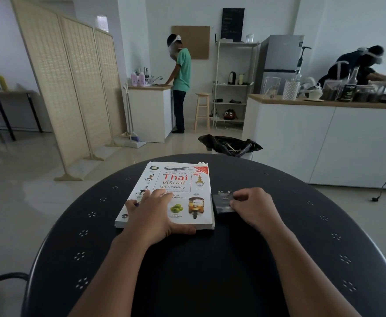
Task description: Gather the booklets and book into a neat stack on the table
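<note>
A white book titled "Thai visual dictionary" [178, 179] lies flat near the far middle of the round black table [301, 225]. My left hand [155, 213] rests flat on its cover, fingers spread, thumb along the near edge. Just right of the book lies a small dark booklet [221, 202]. My right hand [253, 207] pinches the booklet's right edge between thumb and fingers. Paper edges peek out at the book's far right corner, so something thin may lie beneath it.
A bin with a black bag [230, 145] stands just beyond the table. A white counter [313, 138] with jars is at the right, a folding screen [73, 88] at the left. People stand at the sink and at the counter.
</note>
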`<action>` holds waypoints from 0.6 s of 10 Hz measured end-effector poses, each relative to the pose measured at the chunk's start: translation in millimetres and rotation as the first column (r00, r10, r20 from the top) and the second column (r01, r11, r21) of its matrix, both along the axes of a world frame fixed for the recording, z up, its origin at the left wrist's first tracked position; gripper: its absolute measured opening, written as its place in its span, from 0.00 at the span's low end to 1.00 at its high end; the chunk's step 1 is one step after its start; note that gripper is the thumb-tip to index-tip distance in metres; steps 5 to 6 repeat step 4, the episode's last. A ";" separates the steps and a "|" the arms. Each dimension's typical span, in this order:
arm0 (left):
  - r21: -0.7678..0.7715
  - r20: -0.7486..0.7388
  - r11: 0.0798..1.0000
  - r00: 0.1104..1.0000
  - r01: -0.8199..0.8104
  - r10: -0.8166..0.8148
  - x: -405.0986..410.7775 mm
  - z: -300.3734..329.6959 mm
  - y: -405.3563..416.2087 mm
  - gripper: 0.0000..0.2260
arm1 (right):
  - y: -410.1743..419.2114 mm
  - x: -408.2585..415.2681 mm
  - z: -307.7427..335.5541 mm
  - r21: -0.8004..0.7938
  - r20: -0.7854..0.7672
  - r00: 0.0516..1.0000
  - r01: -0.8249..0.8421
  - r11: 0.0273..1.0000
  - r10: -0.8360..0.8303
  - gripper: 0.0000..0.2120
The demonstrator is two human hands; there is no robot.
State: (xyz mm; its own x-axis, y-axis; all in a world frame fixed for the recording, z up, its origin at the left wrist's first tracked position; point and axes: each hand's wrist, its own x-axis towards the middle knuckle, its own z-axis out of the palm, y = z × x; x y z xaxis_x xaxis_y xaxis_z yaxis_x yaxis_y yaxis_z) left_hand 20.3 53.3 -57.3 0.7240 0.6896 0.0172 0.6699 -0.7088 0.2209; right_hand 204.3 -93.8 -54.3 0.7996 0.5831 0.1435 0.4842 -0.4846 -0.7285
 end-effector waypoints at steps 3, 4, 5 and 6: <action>-0.030 0.030 1.000 1.000 -0.006 0.007 -1.3 1.5 -2.2 0.53 | 6.1 0.6 -10.0 -0.003 0.018 1.000 -0.012 1.000 0.012 0.09; -0.018 0.071 1.000 0.997 0.005 -0.004 -0.6 4.1 -6.9 0.53 | 0.7 -4.7 -0.2 0.053 0.020 0.999 0.046 0.997 -0.047 0.16; -0.018 0.071 1.000 0.997 0.005 -0.004 -0.6 4.1 -6.9 0.53 | 0.7 -4.7 -0.2 0.053 0.020 0.999 0.046 0.997 -0.047 0.16; -0.018 0.071 1.000 0.997 0.005 -0.004 -0.6 4.1 -6.9 0.53 | 0.7 -4.7 -0.2 0.053 0.020 0.999 0.046 0.997 -0.047 0.16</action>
